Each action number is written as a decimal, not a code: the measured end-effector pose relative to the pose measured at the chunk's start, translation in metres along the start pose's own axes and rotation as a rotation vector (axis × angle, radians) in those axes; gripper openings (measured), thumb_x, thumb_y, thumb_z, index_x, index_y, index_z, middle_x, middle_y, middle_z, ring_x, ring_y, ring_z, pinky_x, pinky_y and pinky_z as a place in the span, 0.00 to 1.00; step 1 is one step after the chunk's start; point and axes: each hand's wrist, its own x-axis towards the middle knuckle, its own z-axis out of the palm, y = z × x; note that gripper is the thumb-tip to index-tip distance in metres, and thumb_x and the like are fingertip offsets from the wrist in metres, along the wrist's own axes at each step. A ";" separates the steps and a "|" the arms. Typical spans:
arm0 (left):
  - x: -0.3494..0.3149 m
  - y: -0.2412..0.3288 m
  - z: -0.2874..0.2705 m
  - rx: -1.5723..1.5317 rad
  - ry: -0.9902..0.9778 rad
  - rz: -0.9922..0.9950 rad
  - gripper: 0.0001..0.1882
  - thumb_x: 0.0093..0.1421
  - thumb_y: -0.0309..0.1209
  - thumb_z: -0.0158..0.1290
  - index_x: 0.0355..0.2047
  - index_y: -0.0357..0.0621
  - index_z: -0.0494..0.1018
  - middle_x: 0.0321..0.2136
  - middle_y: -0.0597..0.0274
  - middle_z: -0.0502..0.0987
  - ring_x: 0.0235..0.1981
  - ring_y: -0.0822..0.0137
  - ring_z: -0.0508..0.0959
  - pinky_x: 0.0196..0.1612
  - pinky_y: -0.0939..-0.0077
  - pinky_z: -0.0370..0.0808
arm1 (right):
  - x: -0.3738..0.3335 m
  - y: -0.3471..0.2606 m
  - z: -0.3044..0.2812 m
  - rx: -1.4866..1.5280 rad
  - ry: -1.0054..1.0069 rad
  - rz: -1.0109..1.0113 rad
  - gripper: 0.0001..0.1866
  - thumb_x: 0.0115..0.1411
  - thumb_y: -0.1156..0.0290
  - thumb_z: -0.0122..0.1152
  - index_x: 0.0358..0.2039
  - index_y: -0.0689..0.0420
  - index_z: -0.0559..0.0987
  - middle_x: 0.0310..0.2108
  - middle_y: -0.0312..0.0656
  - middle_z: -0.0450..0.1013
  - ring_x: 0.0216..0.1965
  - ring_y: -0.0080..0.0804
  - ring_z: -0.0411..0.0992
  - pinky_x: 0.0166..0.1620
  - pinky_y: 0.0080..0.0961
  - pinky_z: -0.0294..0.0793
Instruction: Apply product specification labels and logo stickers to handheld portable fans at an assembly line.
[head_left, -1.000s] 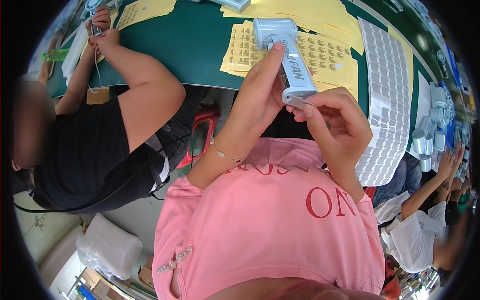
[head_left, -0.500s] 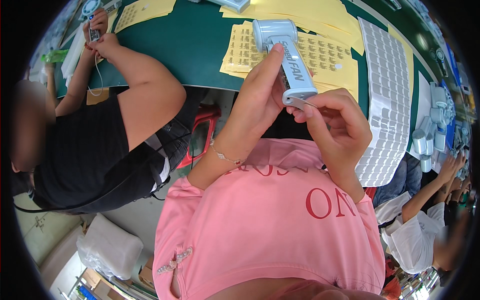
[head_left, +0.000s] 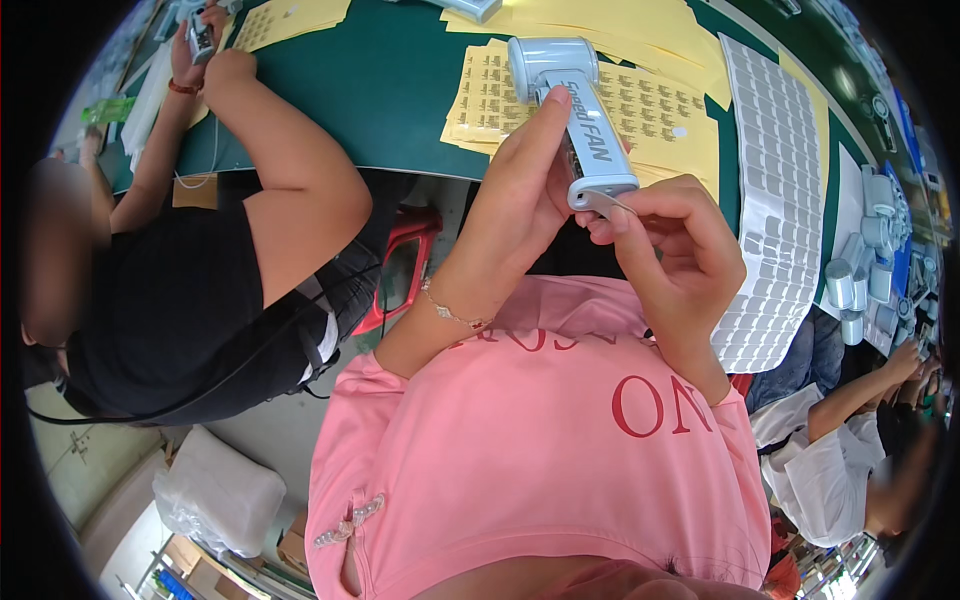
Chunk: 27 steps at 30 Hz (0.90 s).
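Observation:
A light blue handheld fan point(head_left: 592, 130) with a round drum-shaped head and a printed handle is raised above the table's near edge. Around its handle wraps my left hand point(head_left: 528, 165), with the thumb lying along the printed side. At the handle's lower end, my right hand point(head_left: 685, 228) pinches the edge of a small silver-grey sticker point(head_left: 601, 201) between thumb and forefinger. The sticker lies against the end face of the handle, and its right edge curls up to my fingertips. My other right fingers are curled beneath.
Yellow label sheets point(head_left: 665, 103) lie on the green table point(head_left: 400, 110) behind the fan. A long sheet of grey stickers point(head_left: 775, 200) hangs over the edge at right. More blue fan parts point(head_left: 858, 270) stand farther right. A co-worker point(head_left: 160, 310) at left handles a similar device; others work at right.
My hands and the fan have barely shifted; the sticker stays pinched at the handle's end. The left co-worker's hands have moved, and a right co-worker's arm has lowered a little.

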 end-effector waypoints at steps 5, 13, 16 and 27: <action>-0.001 -0.001 0.000 -0.014 -0.003 0.010 0.22 0.64 0.46 0.37 0.47 0.41 0.63 0.33 0.55 0.75 0.23 0.74 0.74 0.17 0.84 0.64 | 0.000 0.000 0.001 -0.017 0.013 0.007 0.06 0.50 0.87 0.56 0.30 0.68 0.74 0.31 0.41 0.69 0.30 0.24 0.74 0.34 0.14 0.77; -0.004 -0.002 0.008 0.085 0.087 0.104 0.23 0.64 0.46 0.36 0.47 0.38 0.63 0.33 0.53 0.74 0.22 0.72 0.73 0.19 0.82 0.65 | -0.003 0.010 0.001 -0.516 0.118 -0.339 0.16 0.45 0.81 0.65 0.36 0.62 0.74 0.25 0.39 0.72 0.21 0.21 0.71 0.24 0.14 0.71; -0.006 -0.002 0.004 0.117 0.120 0.130 0.22 0.64 0.46 0.35 0.42 0.38 0.63 0.30 0.54 0.74 0.21 0.72 0.73 0.17 0.80 0.65 | -0.002 -0.005 0.004 -0.415 0.193 -0.123 0.28 0.43 0.78 0.68 0.46 0.60 0.68 0.23 0.37 0.71 0.18 0.20 0.69 0.21 0.13 0.68; -0.004 0.006 -0.003 0.067 -0.020 -0.016 0.20 0.64 0.45 0.36 0.42 0.39 0.63 0.28 0.55 0.73 0.18 0.72 0.73 0.13 0.80 0.64 | 0.036 0.024 -0.037 0.235 0.013 0.405 0.23 0.62 0.55 0.43 0.46 0.62 0.68 0.29 0.47 0.73 0.26 0.32 0.74 0.31 0.24 0.76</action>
